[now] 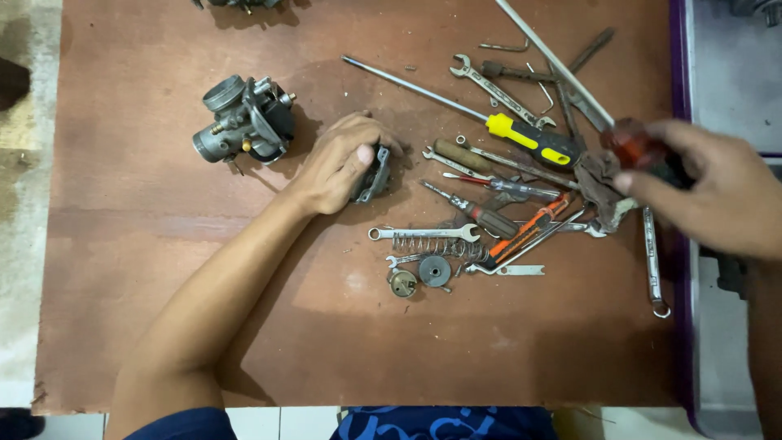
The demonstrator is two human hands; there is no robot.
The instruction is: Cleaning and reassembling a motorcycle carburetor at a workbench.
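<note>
Fingers of the left hand [338, 163] curl over a grey metal part [373, 173]; the right hand [717, 191] pinches what seems a red-handled screwdriver [639, 149], well apart rightward.

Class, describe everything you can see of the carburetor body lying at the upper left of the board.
The carburetor body is a grey cast-metal part, dull and slightly grimy, with a round open throat at its upper left, a cylindrical stub at its lower left and small brass-coloured fittings. It lies on its side on the brown wooden board, casting a shadow to its right. Nothing touches it; the left hand rests just to its right on a smaller metal part.
</note>
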